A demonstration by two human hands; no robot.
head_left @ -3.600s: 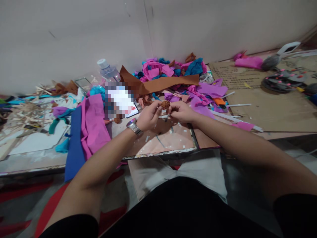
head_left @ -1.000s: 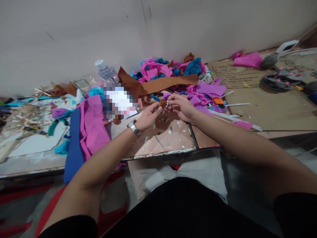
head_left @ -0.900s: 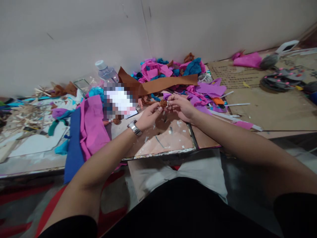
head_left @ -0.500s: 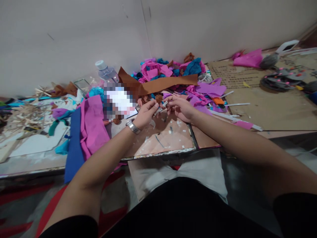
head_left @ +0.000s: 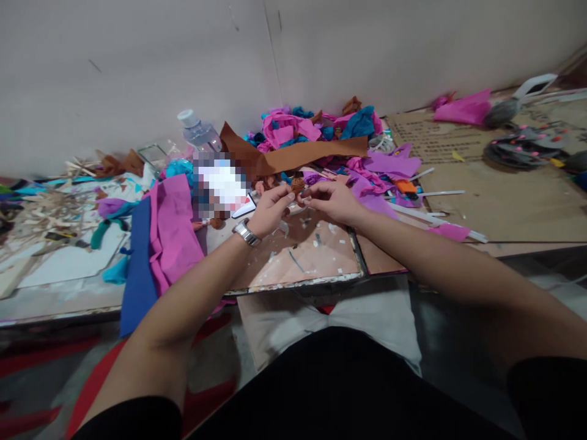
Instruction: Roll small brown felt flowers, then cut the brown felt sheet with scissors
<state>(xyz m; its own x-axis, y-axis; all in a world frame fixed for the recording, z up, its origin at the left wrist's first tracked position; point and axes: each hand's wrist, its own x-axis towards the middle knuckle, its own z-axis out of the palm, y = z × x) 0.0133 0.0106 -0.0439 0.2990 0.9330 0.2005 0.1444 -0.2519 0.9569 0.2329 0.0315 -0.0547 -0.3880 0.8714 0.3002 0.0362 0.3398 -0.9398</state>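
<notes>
A small brown crepe-paper rosette [head_left: 298, 184] stands up between my hands, above the board in front of me. My left hand [head_left: 271, 209] pinches it near its base with thumb and fingers. On the other side, my right hand [head_left: 334, 203] has its fingertips closed together at the lower end of the rosette. What those fingertips hold, if anything, is too small to make out. Close by on the left, a second brown paper ball [head_left: 217, 222] lies on the table beside a phone [head_left: 244, 209] with a lit, blurred screen.
Behind the hands lie a brown paper strip [head_left: 316, 153] and heaped pink and blue crepe paper [head_left: 293, 127]. A bottle [head_left: 199, 133] stands back left. Pink sheets [head_left: 173, 226] and a blue sheet [head_left: 136, 269] hang at left. White sticks [head_left: 440, 221] and cardboard [head_left: 440, 177] are right.
The whitish strip seen between my hands before no longer shows. The rosette has turned slightly, and my right fingers have come in closer below it.
</notes>
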